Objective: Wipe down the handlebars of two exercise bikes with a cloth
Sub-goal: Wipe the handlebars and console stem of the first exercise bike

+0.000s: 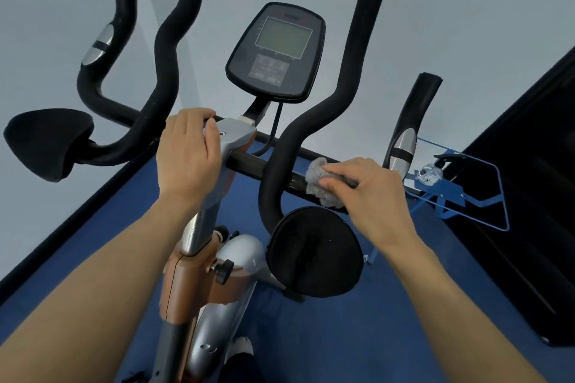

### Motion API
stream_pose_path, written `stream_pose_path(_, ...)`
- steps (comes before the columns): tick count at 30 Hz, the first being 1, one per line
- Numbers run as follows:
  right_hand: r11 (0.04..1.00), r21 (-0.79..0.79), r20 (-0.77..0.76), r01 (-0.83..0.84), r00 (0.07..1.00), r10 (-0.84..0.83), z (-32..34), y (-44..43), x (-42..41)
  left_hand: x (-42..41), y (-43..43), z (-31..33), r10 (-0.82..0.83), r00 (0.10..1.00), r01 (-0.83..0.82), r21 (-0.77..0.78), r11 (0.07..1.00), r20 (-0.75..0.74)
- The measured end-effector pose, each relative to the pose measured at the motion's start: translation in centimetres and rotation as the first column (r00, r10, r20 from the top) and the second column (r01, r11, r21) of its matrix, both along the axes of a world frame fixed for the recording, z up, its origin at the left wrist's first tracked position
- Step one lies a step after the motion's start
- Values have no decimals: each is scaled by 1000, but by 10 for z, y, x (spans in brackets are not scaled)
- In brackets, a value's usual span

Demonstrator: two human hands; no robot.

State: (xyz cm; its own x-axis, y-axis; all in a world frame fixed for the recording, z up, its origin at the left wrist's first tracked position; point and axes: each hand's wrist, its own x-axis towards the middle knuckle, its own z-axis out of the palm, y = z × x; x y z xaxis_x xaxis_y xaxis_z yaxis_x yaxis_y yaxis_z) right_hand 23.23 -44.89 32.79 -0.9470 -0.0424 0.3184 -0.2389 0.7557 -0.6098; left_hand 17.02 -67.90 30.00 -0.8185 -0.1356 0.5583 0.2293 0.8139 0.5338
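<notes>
Currently the cloth (323,188) is pinched onto the crossbar (245,165) by the right hand (370,196), the centre clamp (236,135) gripped by the left hand (186,152). The foam grips (351,71) could be missed if only this bar is wiped.

No text, brand or number is coming through legibly. On the exercise bike (202,227), the console (275,53) is showing a blank grey-green screen (283,37), and the pale markings on its button panel (270,68) are blurring too much to read.
</notes>
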Motion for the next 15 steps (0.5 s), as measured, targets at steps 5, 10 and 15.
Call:
stream_pose_path(5, 966, -120, -214, 229, 944, -250, -3, 15, 19, -5, 2, 9, -5, 1000, 8, -139, 990, 21)
stream_pose_path(10, 971, 58, -376, 231, 906, -193, -35, 16, 26, -14, 13, 11, -39, 997, 51, -207, 977, 63)
stream_pose_path(15, 985, 65, -479, 159, 871, -109, -46, 25, 17, -17, 13, 5, -16, 998, 31, -226, 974, 65)
